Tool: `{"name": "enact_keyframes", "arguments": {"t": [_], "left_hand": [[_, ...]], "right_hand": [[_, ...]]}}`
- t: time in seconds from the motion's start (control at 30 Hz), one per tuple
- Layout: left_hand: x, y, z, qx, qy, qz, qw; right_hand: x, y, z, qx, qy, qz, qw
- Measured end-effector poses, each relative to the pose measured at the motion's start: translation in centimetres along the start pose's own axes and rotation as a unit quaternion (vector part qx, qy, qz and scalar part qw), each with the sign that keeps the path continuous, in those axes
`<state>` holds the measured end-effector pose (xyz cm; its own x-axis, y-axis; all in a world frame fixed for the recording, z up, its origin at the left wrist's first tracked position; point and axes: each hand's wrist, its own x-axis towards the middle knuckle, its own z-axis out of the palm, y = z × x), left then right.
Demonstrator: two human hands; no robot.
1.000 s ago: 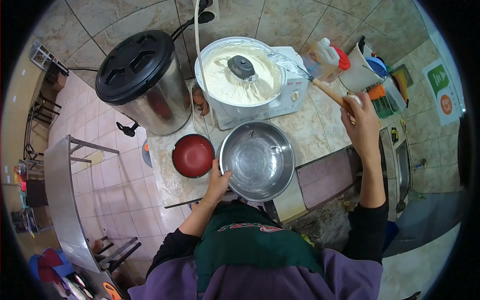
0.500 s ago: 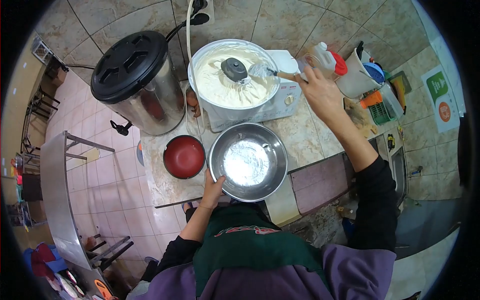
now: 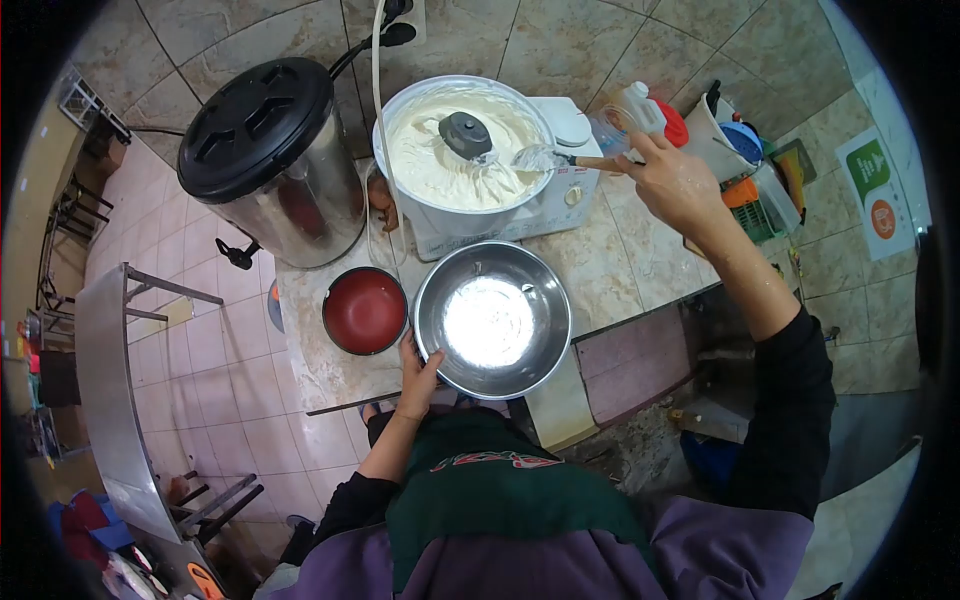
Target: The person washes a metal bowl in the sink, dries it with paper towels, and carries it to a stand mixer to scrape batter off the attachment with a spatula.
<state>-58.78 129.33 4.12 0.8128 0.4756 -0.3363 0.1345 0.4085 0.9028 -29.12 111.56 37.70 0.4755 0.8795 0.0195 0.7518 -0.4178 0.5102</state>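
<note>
My right hand (image 3: 672, 180) is closed round the wooden handle of a spatula (image 3: 590, 162). Its pale, cream-smeared blade rests over the right side of the mixer bowl (image 3: 462, 222). Thick white cream (image 3: 425, 165) fills that bowl around a grey central hub (image 3: 465, 135). With thumb inside and fingers outside, my left hand (image 3: 420, 380) grips the lower-left rim of a shiny steel bowl (image 3: 545, 345). A few small white specks lie in the steel bowl. Left of it, close to my left fingers, sits a red bowl (image 3: 365, 312) with a dark rim.
A large steel urn with a black lid (image 3: 258, 130) stands left of the white mixer base (image 3: 570, 205). A pale cable hangs in front of the mixer. At the right are a plastic jug (image 3: 640, 110), a white bucket (image 3: 712, 145) and a green basket (image 3: 752, 220).
My right hand has moved right and slightly down, drawing the spatula blade towards the mixer bowl's right rim. My left hand stays on the steel bowl.
</note>
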Motion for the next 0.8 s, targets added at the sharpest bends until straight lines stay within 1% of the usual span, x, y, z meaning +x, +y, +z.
{"name": "enact_keyframes", "arguments": {"t": [0.13, 0.2, 0.23, 0.3, 0.33, 0.37, 0.43, 0.53, 0.63, 0.67, 0.8], "left_hand": [[-0.4, 0.2, 0.4, -0.026, -0.001, 0.017, 1.0], [-0.7, 0.5, 0.7, 0.02, -0.008, 0.032, 0.999], [-0.7, 0.4, 0.8, 0.019, -0.007, 0.031, 0.999], [-0.8, 0.4, 0.9, -0.004, -0.006, 0.013, 1.0], [-0.8, 0.5, 1.0, -0.005, -0.006, 0.013, 1.0], [-0.9, 0.6, 1.1, -0.012, -0.006, 0.006, 1.0], [-0.9, 0.6, 1.1, -0.02, -0.004, 0.0, 1.0], [-0.9, 0.6, 1.1, -0.008, -0.005, 0.006, 1.0], [-0.9, 0.6, 1.0, -0.016, -0.002, 0.006, 1.0], [-0.8, 0.3, 0.9, -0.011, -0.003, 0.009, 1.0], [-0.7, -0.3, 0.7, -0.01, -0.002, 0.009, 1.0]], "right_hand": [[0.5, 1.0, -1.4, 0.007, -0.026, -0.007, 1.0], [0.8, 1.6, -2.0, 0.007, -0.05, -0.011, 0.999], [0.8, 1.9, -2.2, 0.007, -0.05, -0.013, 0.999], [0.8, 2.8, -2.4, -0.004, 0.006, -0.061, 0.998], [0.7, 3.4, -2.4, -0.004, 0.015, -0.074, 0.997], [0.7, 3.5, -2.7, -0.004, 0.015, -0.074, 0.997], [0.9, 3.7, -3.8, -0.024, -0.031, -0.065, 0.997], [0.7, 4.2, -4.7, 0.005, -0.004, -0.07, 0.998], [1.1, 5.1, -5.3, 0.029, -0.02, -0.073, 0.997], [1.0, 5.4, -5.3, 0.034, 0.0, -0.081, 0.996], [0.8, 6.0, -7.6, 0.025, 0.02, -0.094, 0.995]]}}
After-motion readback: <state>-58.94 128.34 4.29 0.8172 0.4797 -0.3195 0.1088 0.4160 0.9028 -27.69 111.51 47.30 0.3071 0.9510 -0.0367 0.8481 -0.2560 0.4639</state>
